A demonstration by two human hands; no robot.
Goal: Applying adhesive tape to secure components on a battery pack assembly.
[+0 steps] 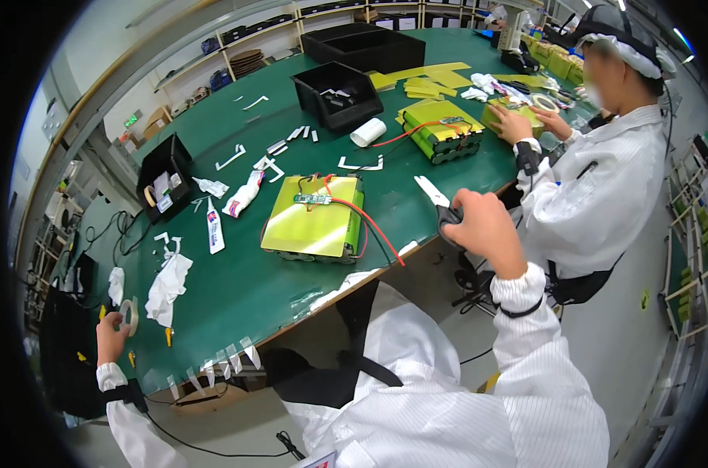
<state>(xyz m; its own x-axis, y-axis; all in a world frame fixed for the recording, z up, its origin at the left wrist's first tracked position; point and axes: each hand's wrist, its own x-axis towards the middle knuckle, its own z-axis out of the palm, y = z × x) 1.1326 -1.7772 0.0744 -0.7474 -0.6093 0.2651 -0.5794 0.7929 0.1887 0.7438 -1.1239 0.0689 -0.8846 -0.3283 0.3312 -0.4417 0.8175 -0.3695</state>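
At the table's right edge my right hand (490, 230) is closed round the black handles of a pair of scissors (433, 192). Their blades point up and to the left, slightly apart. Far to the left, my left hand (111, 340) grips a roll of tape (131, 317) that stands on its edge at the table's side. Between my hands lies a battery pack (306, 228) wrapped in yellow-green sheet. A small green circuit board (313, 199) sits on it, with red and black wires running off to the right. Neither hand touches the pack.
Cut tape strips (231, 360) hang from the near edge of the green table (237, 300). White tubes (215, 226), crumpled wipes (169, 285) and black bins (337, 97) lie around the pack. A co-worker (596, 179) on the right handles another pack. A second wired pack (441, 129) stands between us.
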